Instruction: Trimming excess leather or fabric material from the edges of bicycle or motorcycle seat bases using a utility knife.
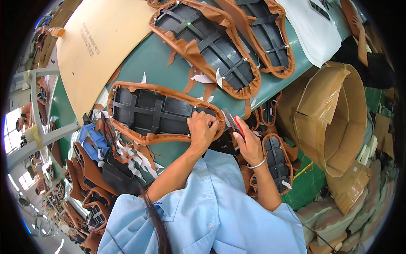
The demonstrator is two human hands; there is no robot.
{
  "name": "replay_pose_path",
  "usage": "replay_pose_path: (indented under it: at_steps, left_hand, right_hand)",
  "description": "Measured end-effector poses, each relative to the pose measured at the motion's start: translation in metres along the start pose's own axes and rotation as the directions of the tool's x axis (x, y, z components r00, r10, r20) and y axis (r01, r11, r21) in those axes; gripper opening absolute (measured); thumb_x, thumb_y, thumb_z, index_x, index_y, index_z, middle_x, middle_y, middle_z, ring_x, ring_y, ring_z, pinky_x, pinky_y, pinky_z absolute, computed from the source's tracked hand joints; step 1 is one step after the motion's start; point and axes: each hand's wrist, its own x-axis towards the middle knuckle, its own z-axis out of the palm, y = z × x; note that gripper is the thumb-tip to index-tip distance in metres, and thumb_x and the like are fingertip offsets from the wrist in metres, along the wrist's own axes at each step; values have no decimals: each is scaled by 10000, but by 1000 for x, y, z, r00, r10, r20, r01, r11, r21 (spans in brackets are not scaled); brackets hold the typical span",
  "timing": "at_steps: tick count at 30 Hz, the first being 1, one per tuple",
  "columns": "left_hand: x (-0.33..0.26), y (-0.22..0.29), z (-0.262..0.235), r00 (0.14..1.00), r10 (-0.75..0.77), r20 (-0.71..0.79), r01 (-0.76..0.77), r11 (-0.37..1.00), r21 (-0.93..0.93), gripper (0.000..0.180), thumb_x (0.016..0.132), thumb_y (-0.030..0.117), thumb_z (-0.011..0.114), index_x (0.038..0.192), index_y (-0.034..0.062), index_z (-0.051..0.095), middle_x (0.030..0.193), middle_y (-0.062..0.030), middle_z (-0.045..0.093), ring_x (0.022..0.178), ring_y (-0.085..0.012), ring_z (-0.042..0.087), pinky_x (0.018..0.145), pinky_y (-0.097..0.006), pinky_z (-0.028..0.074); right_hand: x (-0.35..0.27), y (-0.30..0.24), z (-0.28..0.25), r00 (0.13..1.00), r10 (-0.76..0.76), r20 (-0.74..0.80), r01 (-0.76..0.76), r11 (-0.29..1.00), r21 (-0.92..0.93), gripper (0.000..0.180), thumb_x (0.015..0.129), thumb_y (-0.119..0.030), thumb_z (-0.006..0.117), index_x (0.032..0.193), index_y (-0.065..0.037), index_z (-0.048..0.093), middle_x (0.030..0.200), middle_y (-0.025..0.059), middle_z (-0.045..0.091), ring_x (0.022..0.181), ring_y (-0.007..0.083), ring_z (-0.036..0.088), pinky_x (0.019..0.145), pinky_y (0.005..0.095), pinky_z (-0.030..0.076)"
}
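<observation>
A long black plastic panel point(139, 111) with a brown leather-like cover folded over its rim lies ribbed side up at the table's front edge. My left hand point(202, 129) rests at its right end, fingers curled in at the brown rim; what the fingertips pinch is partly hidden. Just beyond that end, my right hand point(250, 146) grips a red utility knife point(239, 127), its pale front end pointing up beside the rim. Brown and white offcuts point(135, 157) lie along the table edge to the left.
More covered panels point(220, 51) lie farther back on the green table point(165, 76). A large cardboard sheet point(101, 46) covers the back left. Blue plastic piece point(94, 139) sits at left. An open cardboard box point(338, 114) stands at right, with another panel point(277, 163) below the table edge.
</observation>
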Motion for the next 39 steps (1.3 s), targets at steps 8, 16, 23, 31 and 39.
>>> replay_pose_path:
  at_steps: [8, 16, 23, 31, 39]
  left_hand:
    - [-5, -6, 2, 1000, -16, -25, 12, 986, -164, 57, 676, 129, 684, 649, 95, 648, 675, -18, 554, 732, -211, 510, 704, -367, 334]
    - [2, -15, -28, 967, -69, 243, 203, 785, -585, 129, 701, 143, 702, 752, 26, 681, 651, -38, 582, 660, -164, 530, 614, -301, 423]
    - [13, -17, -38, 814, -111, 570, 579, 232, -782, 82, 795, 93, 673, 847, 32, 657, 835, -9, 627, 819, -81, 547, 769, -237, 417]
    - [1, -28, -101, 742, 203, 638, 618, 161, -770, 211, 846, 176, 614, 907, -23, 641, 885, -52, 650, 803, -114, 588, 785, -280, 469]
    - [-71, -118, -74, 761, -517, 393, 536, 159, -829, 604, 825, 318, 677, 1265, -18, 433, 1134, -84, 555, 1043, -168, 513, 900, -291, 405]
  right_hand:
    - [14, -30, -13, 863, 221, 454, -14, 909, -416, 483, 879, -176, 552, 1348, -185, 436, 896, 174, 625, 748, 374, 594, 625, 423, 481]
    - [-42, -51, 33, 924, 342, 174, -333, 940, -79, 556, 872, -153, 562, 1384, -119, 347, 982, 253, 611, 806, 432, 597, 658, 467, 479]
    - [-87, -63, 109, 897, 440, -41, -441, 898, -16, 631, 896, -135, 524, 1399, 21, 177, 1236, 348, 454, 838, 474, 589, 677, 477, 497]
    - [-71, -73, 101, 727, 665, -174, -530, 703, 475, 514, 834, -170, 618, 1272, -14, 398, 905, 84, 556, 585, 125, 551, 490, 267, 476]
    - [-10, -16, 91, 932, 336, -132, -290, 914, 283, 568, 811, -120, 654, 1294, 14, 387, 1100, 87, 501, 989, 197, 500, 883, 324, 417]
